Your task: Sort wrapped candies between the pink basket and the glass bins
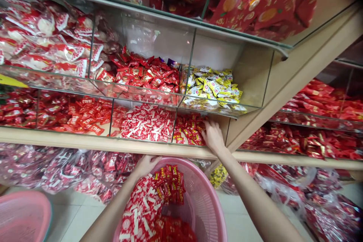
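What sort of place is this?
Probably a sweet shop: glass-fronted compartments hold small wrapped packets, seemingly sweets, clear bags of more sit beneath, and a pink basket holds several kinds.

Bright through the middle, glare flashing off clear wrappers point(68, 51), upper-right corner black, lower-right bags point(334, 213) smeared soft!

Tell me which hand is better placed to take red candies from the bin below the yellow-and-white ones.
Right, I'd judge: the right hand is at those red candies, while the left hand is lower, at the rim of the pink basket.
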The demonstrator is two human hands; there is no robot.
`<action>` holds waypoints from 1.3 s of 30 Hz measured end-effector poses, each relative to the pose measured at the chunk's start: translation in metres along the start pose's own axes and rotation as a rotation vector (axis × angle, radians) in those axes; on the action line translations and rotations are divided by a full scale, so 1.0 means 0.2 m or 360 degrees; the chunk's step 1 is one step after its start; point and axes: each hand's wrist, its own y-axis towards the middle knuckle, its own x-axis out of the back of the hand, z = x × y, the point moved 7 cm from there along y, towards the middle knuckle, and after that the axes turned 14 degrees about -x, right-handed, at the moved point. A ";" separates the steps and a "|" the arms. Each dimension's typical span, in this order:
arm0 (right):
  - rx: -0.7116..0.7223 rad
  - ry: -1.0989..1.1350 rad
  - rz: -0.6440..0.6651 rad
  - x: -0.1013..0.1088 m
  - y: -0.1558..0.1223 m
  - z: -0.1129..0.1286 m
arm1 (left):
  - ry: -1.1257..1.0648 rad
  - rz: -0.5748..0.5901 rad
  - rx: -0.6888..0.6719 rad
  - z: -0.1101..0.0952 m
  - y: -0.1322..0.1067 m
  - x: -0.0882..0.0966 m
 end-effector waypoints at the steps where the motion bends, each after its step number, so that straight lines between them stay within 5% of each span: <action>1: -0.0026 -0.0118 0.0025 -0.02 0.02 0.00 | 0.0008 0.0000 -0.0004 0.00 0.00 0.00; 5: -0.0103 -0.0335 0.0069 -0.05 0.03 0.02 | 0.0044 0.0014 -0.0044 -0.02 0.00 0.01; 24: -0.0121 0.0162 0.0060 -0.06 0.02 -0.04 | 0.0095 0.0009 -0.0009 -0.03 -0.01 0.01; 32: -0.0157 0.0014 0.0239 -0.11 0.03 -0.02 | 0.0079 -0.0005 0.0006 -0.04 0.00 0.01; 39: -0.0147 0.0142 0.0098 -0.08 0.03 -0.04 | 0.0009 0.0014 0.0008 -0.05 0.00 0.00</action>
